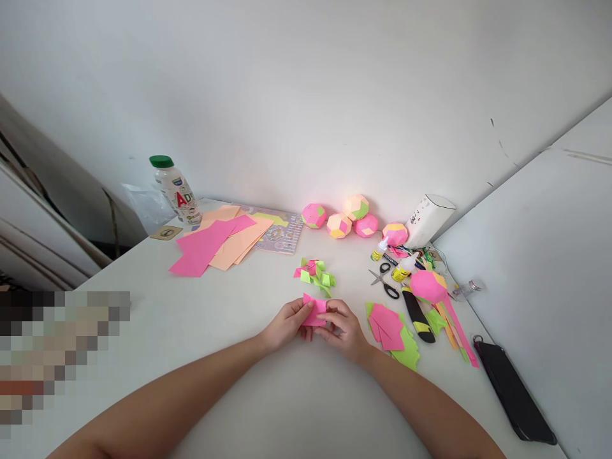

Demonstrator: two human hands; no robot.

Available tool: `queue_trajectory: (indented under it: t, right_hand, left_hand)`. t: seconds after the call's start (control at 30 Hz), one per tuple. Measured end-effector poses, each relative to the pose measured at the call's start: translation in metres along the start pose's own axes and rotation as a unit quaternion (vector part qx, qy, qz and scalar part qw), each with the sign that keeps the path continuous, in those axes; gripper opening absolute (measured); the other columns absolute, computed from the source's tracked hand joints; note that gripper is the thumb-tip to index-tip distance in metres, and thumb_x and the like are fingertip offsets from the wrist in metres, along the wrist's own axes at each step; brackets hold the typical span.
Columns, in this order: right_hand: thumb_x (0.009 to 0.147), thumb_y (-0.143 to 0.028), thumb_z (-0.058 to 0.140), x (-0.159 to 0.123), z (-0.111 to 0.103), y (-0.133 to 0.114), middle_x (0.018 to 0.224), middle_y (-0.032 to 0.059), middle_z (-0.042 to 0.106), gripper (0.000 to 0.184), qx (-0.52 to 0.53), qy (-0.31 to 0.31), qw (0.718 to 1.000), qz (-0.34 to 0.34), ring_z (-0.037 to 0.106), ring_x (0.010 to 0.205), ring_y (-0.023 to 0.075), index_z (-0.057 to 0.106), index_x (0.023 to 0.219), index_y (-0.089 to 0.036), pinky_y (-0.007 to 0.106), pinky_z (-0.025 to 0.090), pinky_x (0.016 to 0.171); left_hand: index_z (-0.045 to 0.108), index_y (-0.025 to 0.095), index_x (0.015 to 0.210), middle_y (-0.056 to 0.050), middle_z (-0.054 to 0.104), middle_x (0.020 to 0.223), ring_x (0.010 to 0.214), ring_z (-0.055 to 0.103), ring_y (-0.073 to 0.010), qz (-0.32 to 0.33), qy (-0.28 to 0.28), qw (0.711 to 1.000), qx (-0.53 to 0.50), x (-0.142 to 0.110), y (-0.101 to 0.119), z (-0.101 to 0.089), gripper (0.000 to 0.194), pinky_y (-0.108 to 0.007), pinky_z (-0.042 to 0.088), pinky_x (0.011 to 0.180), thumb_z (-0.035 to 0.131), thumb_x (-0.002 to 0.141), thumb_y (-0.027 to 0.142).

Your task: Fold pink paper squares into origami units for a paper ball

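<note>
The pink paper (313, 314) is pinched by the left hand (288, 320) and right hand (345, 330), on the near side of the folded pieces (327, 279), and any crease is probably best pressed with edges aligned.

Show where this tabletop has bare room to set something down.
Bare: tabletop between the pink and peach sheets and the left forearm; from there to the right forearm; and beyond it to the black case. Crowded: right of the right hand, where scissors, yellow-labelled bottles, a dark tool and paper pieces bunch up.
</note>
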State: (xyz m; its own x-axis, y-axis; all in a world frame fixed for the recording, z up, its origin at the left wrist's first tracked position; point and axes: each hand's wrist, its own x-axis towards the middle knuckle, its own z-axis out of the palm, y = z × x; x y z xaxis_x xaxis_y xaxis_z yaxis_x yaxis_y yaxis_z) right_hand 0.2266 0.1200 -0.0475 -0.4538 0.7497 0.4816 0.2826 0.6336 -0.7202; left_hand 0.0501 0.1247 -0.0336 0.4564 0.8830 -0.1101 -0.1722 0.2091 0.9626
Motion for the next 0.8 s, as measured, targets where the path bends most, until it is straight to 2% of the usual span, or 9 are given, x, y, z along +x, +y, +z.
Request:
queue_trajectory:
  t: [0.23,0.4,0.6,0.8]
  right_hand:
    - [0.078,-0.025,0.062,-0.0020,0.0017,0.0018,0.101,0.0080,0.049,0.032,-0.004,0.000,1.000,-0.021,0.052,0.062,0.0109,0.056,0.109,-0.025,0.025,0.049,0.051]
    - [0.078,-0.028,0.060,-0.0019,0.0009,0.0024,0.102,0.0092,0.050,0.038,-0.016,-0.008,0.999,-0.031,0.055,0.074,0.0149,0.053,0.115,-0.024,0.024,0.050,0.052]
    - [0.078,-0.028,0.060,-0.0021,0.0015,0.0032,0.099,0.0087,0.053,0.032,0.003,0.005,1.000,-0.009,0.056,0.075,0.0154,0.058,0.110,-0.024,0.024,0.051,0.051]
    - [0.078,-0.027,0.059,0.0040,-0.0021,-0.0052,0.091,0.0082,0.056,0.016,0.047,0.043,0.997,0.051,0.056,0.069,0.0144,0.066,0.090,-0.021,0.025,0.049,0.051]
  left_hand:
    - [0.053,0.014,0.074,0.001,0.054,0.050,0.040,0.047,-0.0101,-0.010,-0.013,1.000,0.007,-0.0012,0.0018,0.0006,0.042,-0.022,0.035,0.042,0.042,0.082,0.055]
    - [0.053,0.015,0.071,0.001,0.052,0.048,0.040,0.046,-0.0102,-0.017,-0.007,1.000,0.001,-0.0022,0.0022,0.0005,0.044,-0.022,0.034,0.040,0.040,0.082,0.055]
    - [0.053,0.015,0.075,0.002,0.053,0.052,0.043,0.046,-0.0102,-0.022,-0.014,1.000,-0.008,-0.0016,-0.0020,-0.0016,0.039,-0.022,0.034,0.043,0.043,0.082,0.052]
    - [0.053,0.015,0.080,0.001,0.054,0.058,0.047,0.047,-0.0096,-0.021,-0.042,0.999,0.013,-0.0009,-0.0071,-0.0037,0.028,-0.023,0.035,0.047,0.048,0.081,0.043]
